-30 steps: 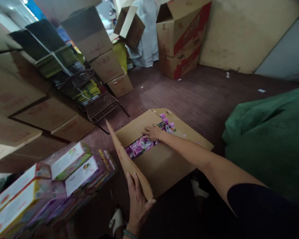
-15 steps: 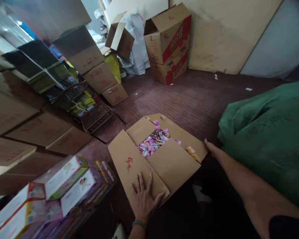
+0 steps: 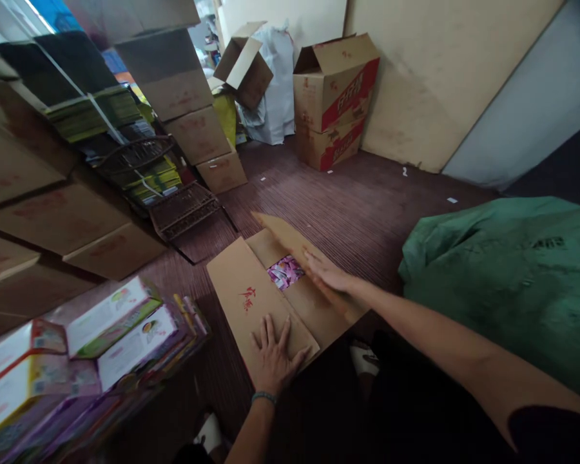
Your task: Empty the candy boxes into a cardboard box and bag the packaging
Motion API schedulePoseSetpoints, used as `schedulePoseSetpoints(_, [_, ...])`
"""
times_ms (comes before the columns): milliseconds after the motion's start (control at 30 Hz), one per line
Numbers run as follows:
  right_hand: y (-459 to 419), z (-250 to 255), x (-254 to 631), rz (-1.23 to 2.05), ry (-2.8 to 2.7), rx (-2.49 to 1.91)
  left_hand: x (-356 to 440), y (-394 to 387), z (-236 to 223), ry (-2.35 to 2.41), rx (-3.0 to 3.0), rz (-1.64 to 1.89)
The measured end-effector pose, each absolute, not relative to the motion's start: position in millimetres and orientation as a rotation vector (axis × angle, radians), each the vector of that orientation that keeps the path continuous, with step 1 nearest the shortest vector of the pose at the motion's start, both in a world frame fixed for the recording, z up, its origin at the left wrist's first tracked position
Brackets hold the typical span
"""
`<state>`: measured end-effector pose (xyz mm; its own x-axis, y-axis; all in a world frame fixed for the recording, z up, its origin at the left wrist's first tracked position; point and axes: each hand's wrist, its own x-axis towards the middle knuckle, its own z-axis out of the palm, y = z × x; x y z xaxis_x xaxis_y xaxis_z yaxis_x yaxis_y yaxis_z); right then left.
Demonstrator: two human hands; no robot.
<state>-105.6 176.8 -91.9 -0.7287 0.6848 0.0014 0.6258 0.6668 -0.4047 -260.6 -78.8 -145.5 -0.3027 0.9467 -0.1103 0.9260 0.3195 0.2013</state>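
In front of me on the floor stands a cardboard box (image 3: pixel 227 274), its left flap lying folded over and printed with red characters. My left hand (image 3: pixel 274 354) rests flat on that flap with its fingers spread. Against the raised right flap (image 3: pixel 283 233) presses my right hand (image 3: pixel 326 270), fingers stretched out; this flap slants inward over the opening. Through the gap between the flaps show pink and purple small packets (image 3: pixel 286 272). The rest of the contents is hidden under the cardboard.
Colourful product boxes (image 3: pixel 111 316) lie at the lower left, beside stacked cartons (image 3: pixel 58 219). A folded metal rack (image 3: pixel 183 209) stands near the cartons. At right bulges a green sack (image 3: pixel 502 283). Two red-marked cartons (image 3: pixel 336 103) and a white sack (image 3: pixel 275 84) are by the wall.
My right hand has moved left from the box's right edge, swinging the right flap up and inward. Less of the packets shows. My left hand stays on the left flap.
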Motion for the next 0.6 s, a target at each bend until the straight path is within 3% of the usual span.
schedulePoseSetpoints(167, [120, -146, -134, 0.322, -2.968, -1.107, -258, -82, -144, 2.382, 1.685, 0.19])
schedulePoseSetpoints(333, [122, -152, -123, 0.272, -2.935, -1.11, -287, -65, -140, 2.377, 1.707, 0.166])
schedulePoseSetpoints(600, [119, -169, -114, 0.217, -2.924, -1.115, -438, 78, -121, 2.714, 1.653, 0.223])
